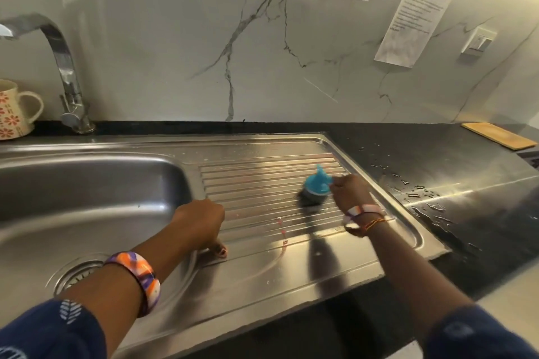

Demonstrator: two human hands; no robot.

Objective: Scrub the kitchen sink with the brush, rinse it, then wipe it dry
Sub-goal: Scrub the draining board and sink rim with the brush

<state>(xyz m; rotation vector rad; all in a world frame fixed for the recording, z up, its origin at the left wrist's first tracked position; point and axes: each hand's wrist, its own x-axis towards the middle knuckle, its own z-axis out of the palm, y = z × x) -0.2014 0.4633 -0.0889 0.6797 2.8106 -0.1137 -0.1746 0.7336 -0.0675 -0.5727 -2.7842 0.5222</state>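
A steel kitchen sink with a round drain fills the left; its ribbed drainboard stretches to the right. My right hand grips a brush with a blue top and dark bristles, pressed bristles-down on the ribs at the drainboard's right side. My left hand rests fingers-down on the drainboard's flat near part, by the basin's right rim, holding nothing. Blur softens the brush and right hand.
A chrome tap rises at the back left, next to a flowered mug. Black countertop on the right carries water drops. A wooden board lies far right. A marble wall with a paper sheet stands behind.
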